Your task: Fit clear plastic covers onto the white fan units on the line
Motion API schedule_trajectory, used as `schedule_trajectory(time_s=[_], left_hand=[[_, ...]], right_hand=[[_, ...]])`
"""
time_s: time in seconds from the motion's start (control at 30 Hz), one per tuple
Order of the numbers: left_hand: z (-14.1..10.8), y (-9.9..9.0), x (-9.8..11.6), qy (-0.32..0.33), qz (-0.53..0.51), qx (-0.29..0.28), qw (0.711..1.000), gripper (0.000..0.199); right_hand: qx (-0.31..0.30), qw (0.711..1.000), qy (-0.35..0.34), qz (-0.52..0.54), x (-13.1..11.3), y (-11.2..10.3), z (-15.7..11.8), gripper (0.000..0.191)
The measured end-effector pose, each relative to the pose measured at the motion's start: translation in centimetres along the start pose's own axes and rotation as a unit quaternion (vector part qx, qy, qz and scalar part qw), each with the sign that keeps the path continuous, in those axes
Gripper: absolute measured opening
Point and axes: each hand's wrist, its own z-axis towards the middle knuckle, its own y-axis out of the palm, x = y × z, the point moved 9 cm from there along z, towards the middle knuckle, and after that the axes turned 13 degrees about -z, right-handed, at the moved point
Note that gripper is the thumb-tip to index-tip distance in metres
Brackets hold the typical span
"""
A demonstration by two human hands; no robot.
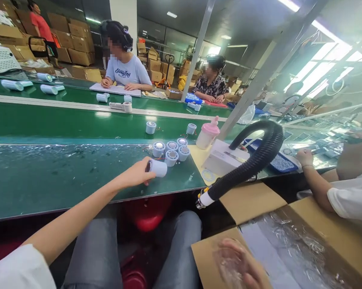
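Observation:
My left hand is closed around a light blue cylindrical housing, tilted on its side just above the green table's front edge. Right beside it stands a cluster of similar blue round housings with slotted tops; thin red wires show near some of them. My right hand, blurred, is low at the right over a flap of an open cardboard box. Its fingers curl about a clear plastic piece whose exact shape is smeared. More clear plastic pieces lie inside the box.
A black flexible hose with a metal nozzle arches over the table edge from a white box. Near it stand a pink-lidded bottle and a blue tray. A co-worker's arm is at right; two people sit across the green conveyor.

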Motion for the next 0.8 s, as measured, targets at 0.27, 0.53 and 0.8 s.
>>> schedule_trajectory(time_s=[0.27, 0.53, 0.8], left_hand=[[-10.0, 11.9, -4.0, -0.192, -0.390, -0.329, 0.838, 0.051], [-10.5, 10.3, -0.3, 0.086, -0.052, -0.261, 0.960, 0.022], [-10.2, 9.4, -1.4, 0.123, -0.158, -0.156, 0.967, 0.060]], right_hand=[[0.043, 0.944, -0.134, -0.299, -12.8, 7.0, 5.5, 0.050], [-0.073, 0.959, -0.047, -0.270, -11.1, 8.7, 6.5, 0.026], [-0.083, 0.992, 0.088, 0.035, -9.8, 7.7, 6.0, 0.016]])
